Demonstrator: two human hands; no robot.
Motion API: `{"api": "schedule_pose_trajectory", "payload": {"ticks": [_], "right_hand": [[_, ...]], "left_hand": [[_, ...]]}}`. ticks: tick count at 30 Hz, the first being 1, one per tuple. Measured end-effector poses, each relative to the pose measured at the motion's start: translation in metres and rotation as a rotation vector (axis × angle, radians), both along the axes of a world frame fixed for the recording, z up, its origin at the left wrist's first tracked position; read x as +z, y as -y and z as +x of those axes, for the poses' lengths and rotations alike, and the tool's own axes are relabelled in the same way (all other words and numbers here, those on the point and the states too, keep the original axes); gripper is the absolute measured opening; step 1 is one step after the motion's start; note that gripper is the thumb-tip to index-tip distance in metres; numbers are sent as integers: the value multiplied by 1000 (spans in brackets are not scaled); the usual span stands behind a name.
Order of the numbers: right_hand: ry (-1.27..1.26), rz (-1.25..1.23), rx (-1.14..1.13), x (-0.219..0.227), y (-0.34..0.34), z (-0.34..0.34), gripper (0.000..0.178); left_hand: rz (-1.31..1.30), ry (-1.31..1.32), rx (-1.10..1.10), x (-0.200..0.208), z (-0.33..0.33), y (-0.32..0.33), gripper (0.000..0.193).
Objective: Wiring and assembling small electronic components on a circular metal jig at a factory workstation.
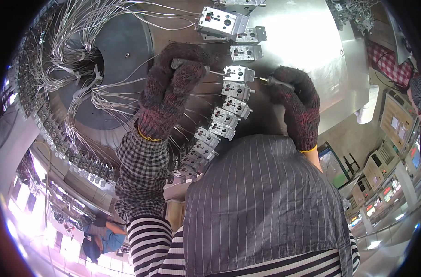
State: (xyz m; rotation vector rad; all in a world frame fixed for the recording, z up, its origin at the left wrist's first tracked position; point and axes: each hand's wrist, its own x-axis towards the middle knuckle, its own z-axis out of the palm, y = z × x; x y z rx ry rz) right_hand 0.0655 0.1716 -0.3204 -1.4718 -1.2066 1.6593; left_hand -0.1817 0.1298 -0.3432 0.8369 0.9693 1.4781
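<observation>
Both my hands wear dark maroon knitted gloves. My left hand (180, 76) is closed around a screwdriver-like tool with a dark handle (183, 63); its metal shaft points right and reaches the left face of a small silver metal switch box (238, 73). On the box's other side, my right hand (296, 90) grips a thin screwdriver (280, 83), its tip close to the box's right edge. Whether that tip touches is too small to tell. More silver boxes (223, 116) curve in a row toward my apron.
A round dark metal turntable (127, 92) carries bundles of thin silvery wires (74, 69) on the left. Small metal parts line its outer rim (53, 134). A bright metal sheet surface (307, 51) lies at right. Other people are in the background, one in blue (111, 236).
</observation>
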Motion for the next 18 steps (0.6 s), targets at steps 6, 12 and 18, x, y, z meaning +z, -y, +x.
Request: {"api": "schedule_pose_trajectory", "payload": {"ticks": [6,12,18], "right_hand": [[36,-223,-27,9,-4,-7,26],[25,-143,-51,4,1,-11,26],[-8,-194,-36,7,0,-7,28]], "left_hand": [[-54,-394,-74,5,-6,0,23],[106,-404,-46,-4,-8,-1,20],[122,-435,-63,-3,-12,-2,21]]}}
